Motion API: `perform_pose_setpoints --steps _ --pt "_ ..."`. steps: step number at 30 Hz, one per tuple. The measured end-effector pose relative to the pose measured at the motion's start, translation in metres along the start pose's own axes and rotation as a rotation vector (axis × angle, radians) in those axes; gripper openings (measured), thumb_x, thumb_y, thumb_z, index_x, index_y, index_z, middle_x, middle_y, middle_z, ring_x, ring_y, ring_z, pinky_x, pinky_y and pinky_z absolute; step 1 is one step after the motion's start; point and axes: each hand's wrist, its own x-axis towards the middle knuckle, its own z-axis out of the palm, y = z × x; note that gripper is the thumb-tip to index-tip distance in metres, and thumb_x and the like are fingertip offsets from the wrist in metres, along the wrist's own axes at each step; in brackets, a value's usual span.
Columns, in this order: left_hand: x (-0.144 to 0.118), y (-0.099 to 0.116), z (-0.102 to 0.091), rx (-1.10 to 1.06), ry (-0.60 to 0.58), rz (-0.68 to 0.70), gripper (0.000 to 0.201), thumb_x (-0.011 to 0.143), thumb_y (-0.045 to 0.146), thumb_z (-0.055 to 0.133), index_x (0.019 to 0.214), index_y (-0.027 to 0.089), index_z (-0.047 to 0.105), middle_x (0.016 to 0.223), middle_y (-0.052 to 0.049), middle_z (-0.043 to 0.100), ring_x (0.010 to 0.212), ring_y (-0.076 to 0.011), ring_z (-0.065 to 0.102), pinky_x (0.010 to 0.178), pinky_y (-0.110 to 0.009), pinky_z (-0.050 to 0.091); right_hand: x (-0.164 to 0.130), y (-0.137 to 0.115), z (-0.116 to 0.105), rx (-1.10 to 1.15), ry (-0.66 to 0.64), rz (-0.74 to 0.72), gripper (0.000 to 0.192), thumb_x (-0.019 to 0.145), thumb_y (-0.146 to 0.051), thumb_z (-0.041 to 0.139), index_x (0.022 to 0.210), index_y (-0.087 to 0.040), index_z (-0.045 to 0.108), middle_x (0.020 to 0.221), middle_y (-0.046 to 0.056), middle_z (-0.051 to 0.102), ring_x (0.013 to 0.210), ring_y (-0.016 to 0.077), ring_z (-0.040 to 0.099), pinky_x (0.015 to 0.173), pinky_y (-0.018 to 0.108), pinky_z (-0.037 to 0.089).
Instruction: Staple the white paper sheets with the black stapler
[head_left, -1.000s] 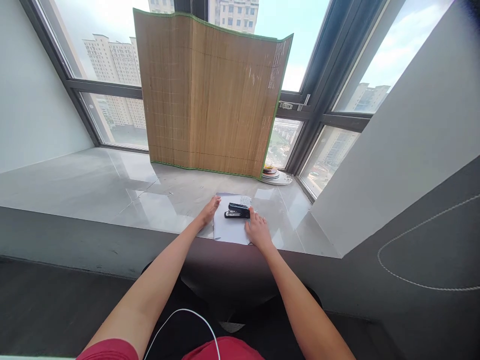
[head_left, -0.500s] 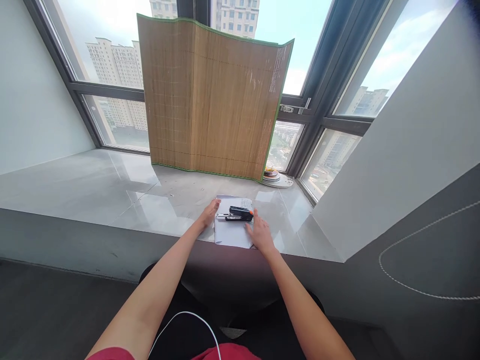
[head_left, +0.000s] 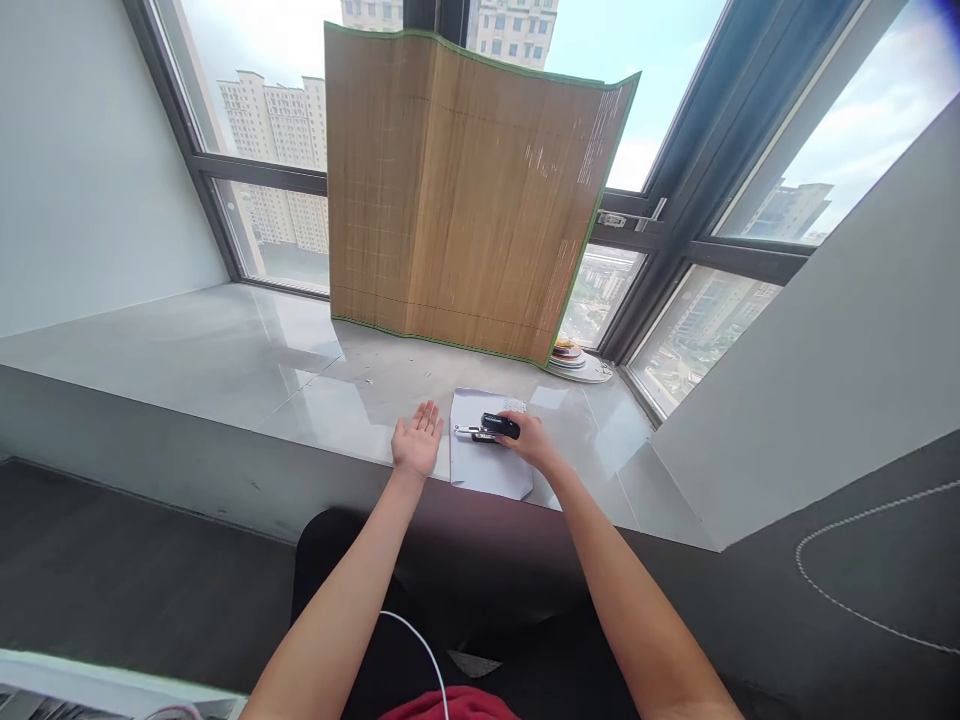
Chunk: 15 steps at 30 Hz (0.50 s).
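A black stapler (head_left: 491,428) with a silver front end lies over a stack of white paper (head_left: 487,470) at the front of the tiled sill. My right hand (head_left: 529,438) is closed around the stapler's right end, fingers and thumb on either side of it. Palm up and with fingers stretched out, my left hand (head_left: 418,438) is just left of the paper and holds nothing. Some printed text shows at the paper's upper right, partly covered by my right hand.
Behind the paper a bamboo mat (head_left: 465,200) with green edging leans against the window. Several stacked plates or discs (head_left: 574,362) sit at its lower right corner. The sill's front edge (head_left: 360,455) drops off towards me. A white cable (head_left: 416,635) crosses my lap.
My right hand has gone from resting beside the stapler to gripping its right end. My left hand has left the paper's edge and turned palm up. The view has shifted left.
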Motion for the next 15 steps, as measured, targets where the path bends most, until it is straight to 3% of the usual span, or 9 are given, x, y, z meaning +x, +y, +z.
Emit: perform_pose_setpoints --steps 4,8,12,15 --pt "-0.003 0.0 -0.002 -0.05 -0.02 -0.034 0.056 0.108 0.047 0.026 0.143 0.018 0.058 0.157 -0.015 0.052 0.144 -0.0249 0.052 0.112 -0.043 0.052 -0.008 -0.019 0.001 -0.126 0.075 -0.042 0.027 0.08 -0.016 0.078 0.106 -0.024 0.077 0.104 0.006 0.077 0.098 0.0258 0.07 0.089 0.035 0.052" --pt "-0.003 0.0 -0.005 -0.045 -0.052 -0.052 0.058 0.108 0.05 0.026 0.143 0.018 0.058 0.157 -0.015 0.051 0.146 -0.0244 0.049 0.115 -0.043 0.05 -0.021 -0.052 0.003 -0.142 0.203 -0.181 0.022 0.089 -0.021 0.072 0.111 -0.023 0.075 0.104 0.007 0.075 0.098 0.0247 0.066 0.085 0.032 0.05" --pt "-0.005 0.0 -0.006 -0.011 -0.083 -0.062 0.063 0.108 0.053 0.021 0.141 0.017 0.059 0.16 -0.015 0.048 0.147 -0.0247 0.049 0.117 -0.041 0.048 -0.032 -0.085 0.011 -0.248 0.211 -0.393 0.025 0.099 -0.019 0.06 0.119 -0.025 0.073 0.108 0.008 0.073 0.101 0.0242 0.061 0.091 0.036 0.045" --pt "-0.006 0.001 -0.005 0.024 -0.11 -0.037 0.068 0.107 0.055 0.016 0.142 0.014 0.058 0.161 -0.016 0.046 0.147 -0.0266 0.048 0.116 -0.043 0.048 -0.041 -0.095 0.022 -0.39 0.193 -0.5 0.036 0.099 -0.013 0.056 0.128 -0.029 0.071 0.113 0.008 0.071 0.103 0.0246 0.058 0.098 0.041 0.04"
